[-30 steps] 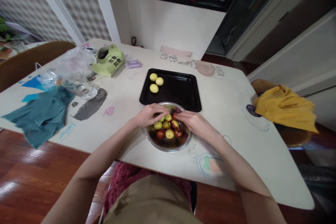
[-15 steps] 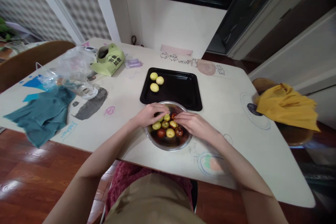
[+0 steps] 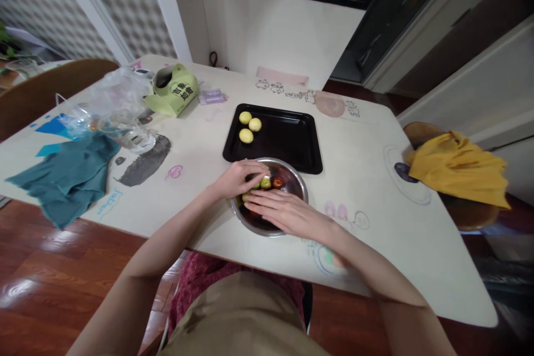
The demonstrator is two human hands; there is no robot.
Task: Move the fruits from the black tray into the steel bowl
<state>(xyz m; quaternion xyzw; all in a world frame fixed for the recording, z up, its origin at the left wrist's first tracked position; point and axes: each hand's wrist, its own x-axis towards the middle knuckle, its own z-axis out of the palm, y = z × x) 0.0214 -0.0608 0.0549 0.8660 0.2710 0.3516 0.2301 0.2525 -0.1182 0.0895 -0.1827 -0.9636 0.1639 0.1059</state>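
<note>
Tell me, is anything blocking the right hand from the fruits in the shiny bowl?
Nothing visible does. The right hand is over the open top of the steel bowl, hiding some of the fruits; the left hand is at the bowl's left side, not between them.

A round, shiny metal bowl (image 3: 295, 179) sits upright, holding small, smooth fruits that appear to be jujubes, among them a yellow-green jujube (image 3: 266, 183) beside a glossy red-brown jujube (image 3: 277, 182); others are largely hidden from view. Just beyond the rim, three pale yellow jujubes (image 3: 246, 136) lie clustered at the left of a flat, black rectangular tray (image 3: 283, 133).
</note>
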